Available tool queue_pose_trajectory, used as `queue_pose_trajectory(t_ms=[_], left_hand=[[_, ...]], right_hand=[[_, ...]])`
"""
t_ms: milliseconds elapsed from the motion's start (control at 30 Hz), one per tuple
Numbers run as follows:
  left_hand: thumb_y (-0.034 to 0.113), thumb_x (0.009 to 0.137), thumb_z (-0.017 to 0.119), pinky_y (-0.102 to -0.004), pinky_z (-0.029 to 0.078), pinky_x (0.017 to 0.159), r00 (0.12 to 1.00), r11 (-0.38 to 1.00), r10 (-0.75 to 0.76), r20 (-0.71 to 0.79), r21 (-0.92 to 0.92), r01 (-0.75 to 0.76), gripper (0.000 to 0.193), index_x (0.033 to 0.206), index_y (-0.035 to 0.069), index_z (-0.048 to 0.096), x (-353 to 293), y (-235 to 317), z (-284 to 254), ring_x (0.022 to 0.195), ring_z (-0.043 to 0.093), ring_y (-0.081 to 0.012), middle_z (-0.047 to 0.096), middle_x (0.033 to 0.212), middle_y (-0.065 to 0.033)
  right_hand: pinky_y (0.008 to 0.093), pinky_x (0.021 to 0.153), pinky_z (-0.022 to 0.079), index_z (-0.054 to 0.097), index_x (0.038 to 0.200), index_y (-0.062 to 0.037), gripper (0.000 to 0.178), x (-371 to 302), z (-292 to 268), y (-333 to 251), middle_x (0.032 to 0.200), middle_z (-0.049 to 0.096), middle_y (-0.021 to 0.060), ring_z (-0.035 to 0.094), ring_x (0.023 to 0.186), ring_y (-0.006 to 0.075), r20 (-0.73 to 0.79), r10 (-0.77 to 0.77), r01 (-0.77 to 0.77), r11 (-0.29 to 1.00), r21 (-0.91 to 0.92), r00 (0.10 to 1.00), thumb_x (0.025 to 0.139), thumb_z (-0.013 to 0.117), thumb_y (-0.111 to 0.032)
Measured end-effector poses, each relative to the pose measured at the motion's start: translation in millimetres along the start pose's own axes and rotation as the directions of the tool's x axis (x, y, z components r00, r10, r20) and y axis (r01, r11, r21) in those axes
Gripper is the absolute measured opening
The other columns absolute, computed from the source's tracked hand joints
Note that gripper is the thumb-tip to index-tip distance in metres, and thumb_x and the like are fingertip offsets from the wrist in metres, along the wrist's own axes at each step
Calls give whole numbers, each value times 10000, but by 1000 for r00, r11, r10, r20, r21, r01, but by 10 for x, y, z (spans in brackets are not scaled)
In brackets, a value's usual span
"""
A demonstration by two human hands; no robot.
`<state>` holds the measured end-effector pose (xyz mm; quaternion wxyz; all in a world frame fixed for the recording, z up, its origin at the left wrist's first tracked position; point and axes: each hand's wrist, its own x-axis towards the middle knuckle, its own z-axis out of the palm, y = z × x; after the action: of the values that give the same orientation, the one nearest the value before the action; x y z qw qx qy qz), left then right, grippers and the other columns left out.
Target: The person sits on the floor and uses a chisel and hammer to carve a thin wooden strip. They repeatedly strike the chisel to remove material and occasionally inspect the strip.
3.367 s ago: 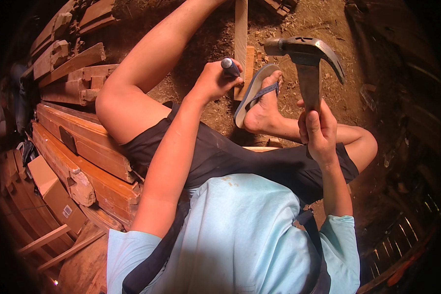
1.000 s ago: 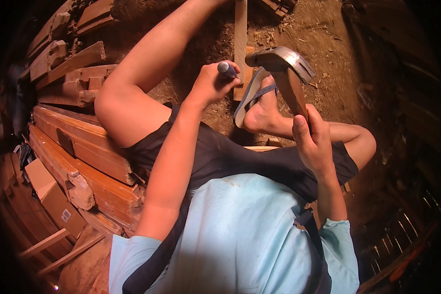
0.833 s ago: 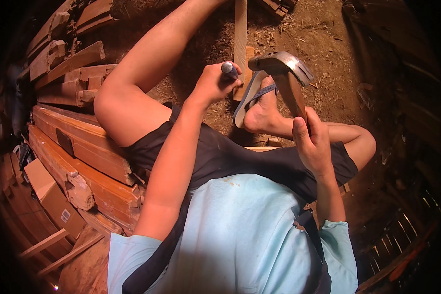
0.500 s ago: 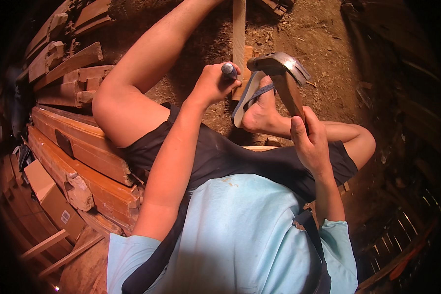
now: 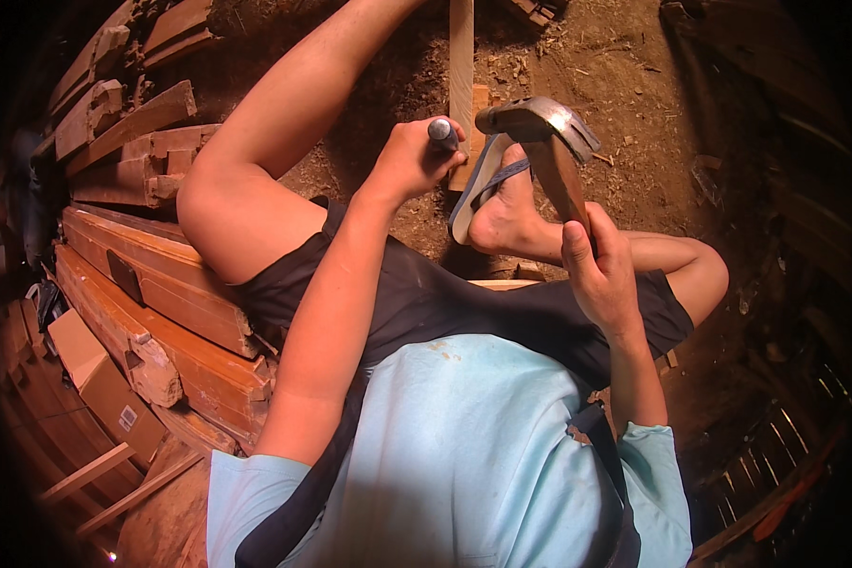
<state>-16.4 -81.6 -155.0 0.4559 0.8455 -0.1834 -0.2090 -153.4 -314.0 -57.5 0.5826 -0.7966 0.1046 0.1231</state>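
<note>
My left hand (image 5: 409, 163) is closed around the dark handle of a chisel (image 5: 441, 133). Its round metal-capped end faces up, while the blade is hidden below my fist. Just beside and under that hand is a narrow wooden piece (image 5: 461, 71), with another pale block (image 5: 480, 99) along its right side. My right hand (image 5: 600, 270) grips the wooden handle of a claw hammer (image 5: 559, 180). The steel head is raised to the right of the chisel, apart from it, with its claw pointing right. Beneath the hammer is my sandalled foot (image 5: 502, 213).
Stacked orange-brown timbers (image 5: 161, 293) lie along my left side, and more rough offcuts (image 5: 151, 123) are piled farther up. A cardboard box (image 5: 109, 379) sits at lower left. Wood chips are scattered over the dirt floor (image 5: 606, 57). My bent legs flank the work.
The hammer head has shifted up very slightly. My left hand and the chisel stay practically in place.
</note>
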Motion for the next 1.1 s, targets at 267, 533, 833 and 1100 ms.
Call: queue_pose_trajectory(t_ms=[267, 533, 833, 1100], left_hand=[[71, 791, 771, -294, 531, 736, 1000, 999, 16, -8, -34, -17, 230, 988, 17, 665, -7, -28, 21, 796, 687, -146, 710, 851, -127], [40, 768, 700, -401, 510, 672, 997, 997, 72, -15, -19, -72, 186, 950, 61, 669, -75, 81, 142, 787, 641, -408, 653, 808, -217], [35, 717, 709, -433, 522, 722, 998, 998, 57, -13, 19, -56, 244, 957, 69, 680, -101, 68, 191, 871, 640, -403, 656, 876, -226], [53, 743, 692, -411, 518, 677, 982, 984, 174, -77, -22, -176, 189, 929, 87, 683, -130, -38, 224, 799, 659, -383, 659, 836, -210]], right_hand=[[277, 588, 394, 587, 1085, 15, 385, 12, 25, -23, 684, 504, 40, 465, 646, 102, -20, -47, 47, 999, -19, 999, 1005, 530, -358], [301, 575, 400, 578, 1107, 21, 346, 33, -21, -22, 691, 549, 51, 512, 616, 147, 91, -61, 69, 994, -85, 994, 1011, 513, -306], [424, 590, 461, 515, 1066, 17, 229, 30, -29, -60, 743, 586, 166, 596, 650, 392, 147, -324, 355, 816, -456, 934, 923, 594, -145], [349, 562, 421, 536, 1059, 41, 294, -269, -247, 100, 714, 515, 108, 549, 628, 237, -59, -158, 166, 968, 190, 986, 972, 542, -239]])
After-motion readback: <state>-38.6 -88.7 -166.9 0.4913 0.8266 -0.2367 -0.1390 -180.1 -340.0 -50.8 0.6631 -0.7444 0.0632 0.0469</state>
